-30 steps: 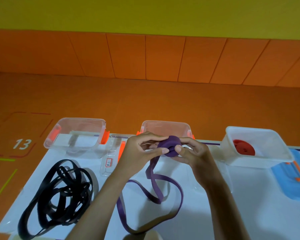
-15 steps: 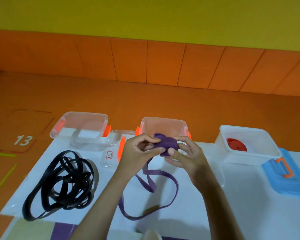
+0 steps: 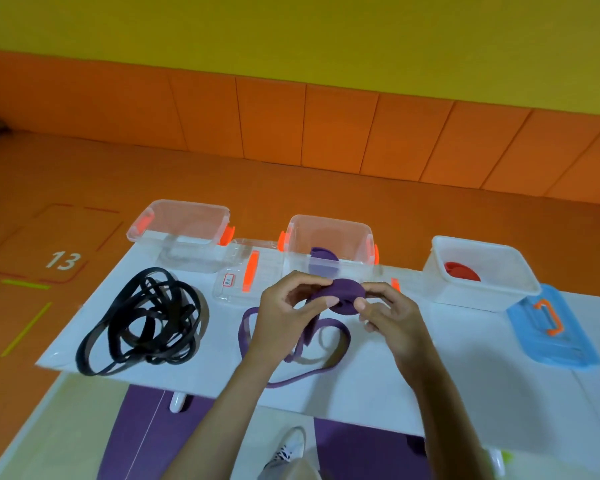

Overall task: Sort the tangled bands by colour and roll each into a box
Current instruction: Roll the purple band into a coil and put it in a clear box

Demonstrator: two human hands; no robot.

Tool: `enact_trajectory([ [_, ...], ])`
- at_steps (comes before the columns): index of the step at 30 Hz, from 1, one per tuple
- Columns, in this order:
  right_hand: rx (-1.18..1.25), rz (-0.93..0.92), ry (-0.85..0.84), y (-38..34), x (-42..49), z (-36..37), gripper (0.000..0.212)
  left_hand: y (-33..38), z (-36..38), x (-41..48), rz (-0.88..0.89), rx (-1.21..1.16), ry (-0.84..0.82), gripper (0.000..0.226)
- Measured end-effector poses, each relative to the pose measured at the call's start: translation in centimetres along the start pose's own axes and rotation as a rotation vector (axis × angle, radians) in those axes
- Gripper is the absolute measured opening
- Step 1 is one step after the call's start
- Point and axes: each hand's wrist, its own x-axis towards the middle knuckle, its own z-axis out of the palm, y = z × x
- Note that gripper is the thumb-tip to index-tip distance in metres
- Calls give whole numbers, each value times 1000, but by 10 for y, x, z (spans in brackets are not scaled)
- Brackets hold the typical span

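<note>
Head view: left hand (image 3: 284, 313) and right hand (image 3: 392, 317) both pinch the rolled purple band (image 3: 347, 292) between them, its loose tail trailing below the wrists. The middle box (image 3: 329, 221) stands just beyond both hands, with the black bands (image 3: 142, 323) off to their left.

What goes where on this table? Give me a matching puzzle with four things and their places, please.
Things:
1 black bands
2 purple band
3 red roll
4 blue lid

Places:
A in the white box
B tangled on the table, left
C far right, lying flat
D held by the left hand and right hand

Pairs: 1-B, 2-D, 3-A, 4-C
</note>
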Motion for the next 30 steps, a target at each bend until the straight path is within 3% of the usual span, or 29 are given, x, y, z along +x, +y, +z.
enact_trajectory([
  [5,2,-90,15,5,-26,-1,33,0,6,-23,89,-23,24,20],
  [13,164,-16,-50,14,-36,-5,20,7,-6,-24,-11,38,-147,34],
  [18,216,25,-90,9,-9,0,47,8,1,-3,-8,21,-41,22],
  [22,291,14,-90,5,26,6,33,3,6,28,-3,-19,-32,24],
  [26,380,23,-104,2,66,9,35,-4,2,72,46,77,-124,28],
  [30,182,36,-103,2,105,7,31,-15,-3,109,-13,60,-152,31],
])
